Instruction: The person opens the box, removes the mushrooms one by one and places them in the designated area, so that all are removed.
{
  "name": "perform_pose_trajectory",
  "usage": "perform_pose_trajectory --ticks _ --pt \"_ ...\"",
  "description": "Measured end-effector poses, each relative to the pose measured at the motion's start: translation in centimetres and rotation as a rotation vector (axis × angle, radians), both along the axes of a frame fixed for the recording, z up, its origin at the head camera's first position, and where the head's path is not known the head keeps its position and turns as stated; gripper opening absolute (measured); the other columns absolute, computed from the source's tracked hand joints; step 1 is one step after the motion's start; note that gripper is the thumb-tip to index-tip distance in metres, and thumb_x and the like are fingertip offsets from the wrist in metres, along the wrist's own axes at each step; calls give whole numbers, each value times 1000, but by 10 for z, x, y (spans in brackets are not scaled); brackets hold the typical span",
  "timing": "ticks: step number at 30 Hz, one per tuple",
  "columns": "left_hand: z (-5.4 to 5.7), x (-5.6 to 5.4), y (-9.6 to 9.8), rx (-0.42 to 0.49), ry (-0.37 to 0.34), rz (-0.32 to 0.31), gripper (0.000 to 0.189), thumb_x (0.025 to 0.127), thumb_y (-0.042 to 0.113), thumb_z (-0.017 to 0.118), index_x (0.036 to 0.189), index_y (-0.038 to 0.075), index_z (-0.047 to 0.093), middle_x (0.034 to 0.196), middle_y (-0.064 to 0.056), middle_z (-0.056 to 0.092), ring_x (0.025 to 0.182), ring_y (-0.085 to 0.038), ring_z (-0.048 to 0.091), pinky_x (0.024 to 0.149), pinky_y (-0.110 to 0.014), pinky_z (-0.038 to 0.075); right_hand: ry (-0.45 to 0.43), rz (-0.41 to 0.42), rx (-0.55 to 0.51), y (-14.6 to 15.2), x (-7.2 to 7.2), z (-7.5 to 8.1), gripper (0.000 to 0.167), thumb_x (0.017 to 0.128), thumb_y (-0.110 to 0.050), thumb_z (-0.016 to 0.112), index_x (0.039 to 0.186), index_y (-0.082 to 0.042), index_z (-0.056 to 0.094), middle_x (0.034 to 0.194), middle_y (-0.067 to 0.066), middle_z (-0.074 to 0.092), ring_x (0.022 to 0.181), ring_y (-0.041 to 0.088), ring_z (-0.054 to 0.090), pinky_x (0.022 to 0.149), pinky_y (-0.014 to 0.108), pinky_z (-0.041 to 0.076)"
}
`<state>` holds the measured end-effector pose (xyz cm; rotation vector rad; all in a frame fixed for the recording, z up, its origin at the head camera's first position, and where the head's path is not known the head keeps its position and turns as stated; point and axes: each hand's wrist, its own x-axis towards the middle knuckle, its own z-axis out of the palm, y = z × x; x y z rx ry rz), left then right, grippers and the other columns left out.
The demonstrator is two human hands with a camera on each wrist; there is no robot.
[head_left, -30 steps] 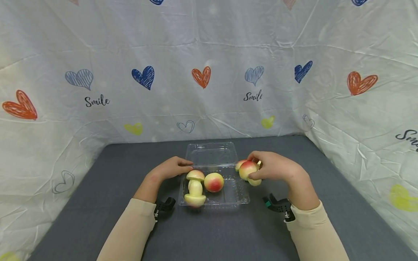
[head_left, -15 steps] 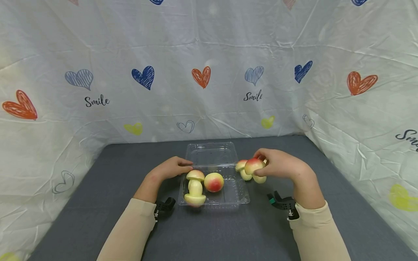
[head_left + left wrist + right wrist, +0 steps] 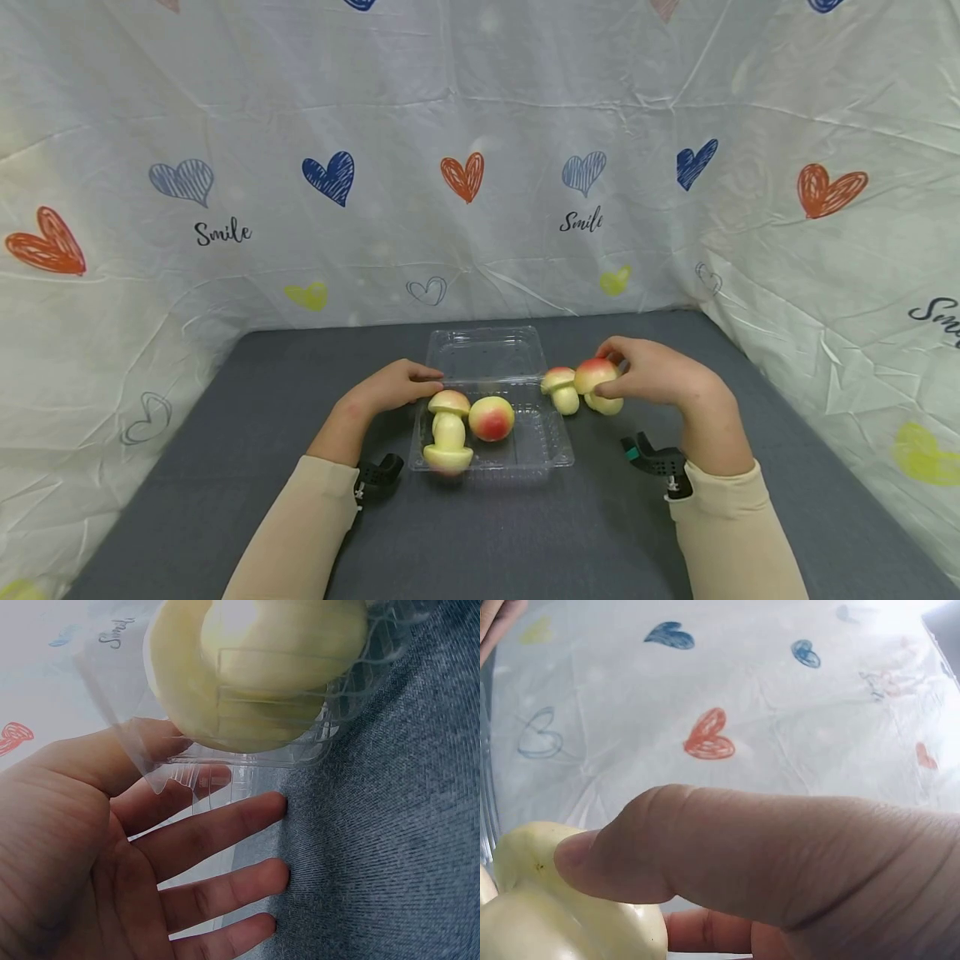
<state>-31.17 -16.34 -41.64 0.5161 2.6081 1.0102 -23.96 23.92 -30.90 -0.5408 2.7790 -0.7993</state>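
My right hand (image 3: pixel 652 375) grips a toy mushroom (image 3: pixel 592 375) with a red-yellow cap and cream stem, right of the clear plastic container (image 3: pixel 543 442). In the right wrist view, the thumb presses on the pale mushroom (image 3: pixel 577 922). A second mushroom (image 3: pixel 562 396) stands close beside it. My left hand (image 3: pixel 390 385) touches the container's back left edge. Its fingers (image 3: pixel 217 832) look straight and spread in the left wrist view, with the thumb at the clear rim. Inside the container, a cream stem (image 3: pixel 448 433) lies between two caps at the left, beside a red-yellow cap (image 3: pixel 491 418).
The container's clear lid (image 3: pixel 486 354) lies folded back behind it. Dark grey cloth (image 3: pixel 495 533) covers the table. A white curtain (image 3: pixel 510 242) printed with hearts stands behind and at the sides.
My right hand has moved right and slightly away with its mushroom, which uncovers the second mushroom's stem. The left hand and the container have stayed where they were.
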Motion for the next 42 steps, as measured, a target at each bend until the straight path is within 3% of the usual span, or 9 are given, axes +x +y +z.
perform_pose_trajectory --ticks 15,25,42 --pt "1 1 0 -6 3 8 47 103 35 64 141 8 64 138 -13 64 114 -27 66 94 -45 56 -30 -50 25 12 -6 -3 49 88 -31 75 126 -3 62 117 12 64 100 27 60 84 46 51" --pt "1 1 0 -11 9 6 47 103 36 64 141 8 64 139 -13 63 119 -29 64 96 -46 55 -11 -58 36 20 -11 -6 51 89 -32 74 128 -2 61 107 8 62 95 24 58 82 42 49" --pt "0 0 1 -23 17 7 46 104 36 63 141 9 65 139 -12 64 127 -33 59 100 -49 53 -30 -132 50 43 -23 -15 60 92 -36 73 134 5 58 120 18 63 108 36 59 89 54 50"
